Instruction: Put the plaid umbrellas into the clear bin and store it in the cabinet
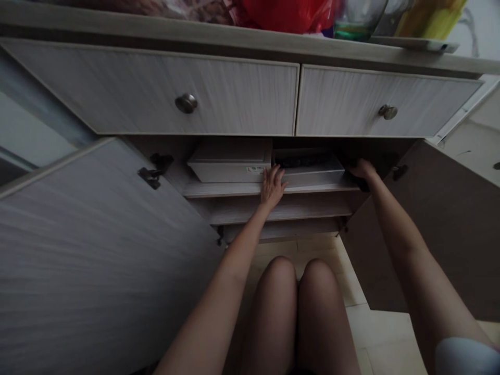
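A: What is the left hand [272, 185] doing?
B: Its fingers are spread out flat. They touch the front of the grey tray [312, 176], near the tray's left corner. The hand does not wrap around anything.
A: And the right hand [363, 169]?
B: It is at the right end of the same tray. Its fingers go into the dark there, so I cannot tell if they grab or not.
A: Where is the tray?
B: On the top shelf [230, 189] inside the open cupboard, in the middle of the frame. Something dark lies in it.
A: What is next to it?
B: A white box [230, 161] with a lid, just beside it on the left.
A: What else?
B: The left door [89, 250] stands open at the lower left, and the right door [441, 224] at the right. Above are two drawers [242, 94] with round knobs [186, 103]. Two knees [279, 281] are at the bottom middle.
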A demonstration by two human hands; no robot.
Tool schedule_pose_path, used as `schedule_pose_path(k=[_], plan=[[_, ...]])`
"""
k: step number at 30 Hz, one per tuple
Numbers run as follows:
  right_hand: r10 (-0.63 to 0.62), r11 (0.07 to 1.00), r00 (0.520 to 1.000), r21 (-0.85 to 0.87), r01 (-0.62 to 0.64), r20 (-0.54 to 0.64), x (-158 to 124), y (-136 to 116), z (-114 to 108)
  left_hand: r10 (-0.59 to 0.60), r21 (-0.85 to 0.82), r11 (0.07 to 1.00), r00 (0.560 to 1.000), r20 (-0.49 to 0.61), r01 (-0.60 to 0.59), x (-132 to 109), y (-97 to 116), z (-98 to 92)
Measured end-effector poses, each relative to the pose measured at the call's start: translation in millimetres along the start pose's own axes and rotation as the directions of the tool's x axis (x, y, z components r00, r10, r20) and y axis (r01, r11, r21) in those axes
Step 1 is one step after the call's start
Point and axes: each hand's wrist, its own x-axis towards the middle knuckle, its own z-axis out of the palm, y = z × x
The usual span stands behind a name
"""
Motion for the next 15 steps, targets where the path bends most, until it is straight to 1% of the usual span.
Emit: schedule_pose_path(k=[1, 2, 3, 5, 7, 9, 11, 12, 13, 14, 15], plan=[[0.036, 0.999, 0.999, 0.014, -0.036, 0.028, -7, -3, 8, 0.002, 0.003, 1.0, 1.0, -0.003, -0.002, 0, 0, 0.1], [0.061, 0.998, 0.998, 0.03, -0.062, 0.023, -13, -7, 16, 0.004, 0.007, 1.0, 1.0, -0.007, -0.004, 0, 0, 0.1], [0.086, 0.995, 0.996, 0.045, -0.085, -0.023, -17, -12, 21, 0.007, 0.013, 1.0, 1.0, -0.008, -0.007, 0, 0, 0.1], [0.141, 0.989, 0.977, 0.072, -0.131, -0.161, -19, -21, 26, 0.013, 0.026, 1.0, 1.0, -0.004, -0.013, 0, 0, -0.1], [0.137, 0.989, 0.945, 0.098, -0.113, -0.297, -11, -30, 20, 0.015, 0.037, 0.999, 1.0, 0.005, -0.015, 0, -1, 0.0], [0.082, 0.992, 0.919, 0.123, -0.037, -0.387, 1, -42, 6, 0.012, 0.041, 0.999, 1.0, 0.014, -0.012, 0, -2, 0.8], [-0.031, 0.99, 0.909, 0.116, 0.087, -0.417, 15, -60, -8, 0.004, 0.04, 0.999, 1.0, 0.012, -0.004, 0, -3, 2.0], [-0.13, 0.98, 0.911, 0.089, 0.179, -0.392, 20, -71, -13, 0.0, 0.039, 0.999, 1.0, 0.01, 0.0, 0, -3, 2.5], [-0.26, 0.956, 0.908, 0.045, 0.29, -0.328, 24, -85, -15, -0.003, 0.038, 0.999, 1.0, 0.007, 0.003, 0, -3, 2.7], [-0.392, 0.915, 0.89, 0.0, 0.403, -0.233, 26, -99, -15, -0.005, 0.037, 0.999, 1.0, 0.006, 0.004, 0, -3, 2.7], [-0.496, 0.868, 0.859, -0.036, 0.496, -0.128, 27, -113, -12, -0.004, 0.038, 0.999, 1.0, 0.009, 0.004, 0, -2, 2.4]])
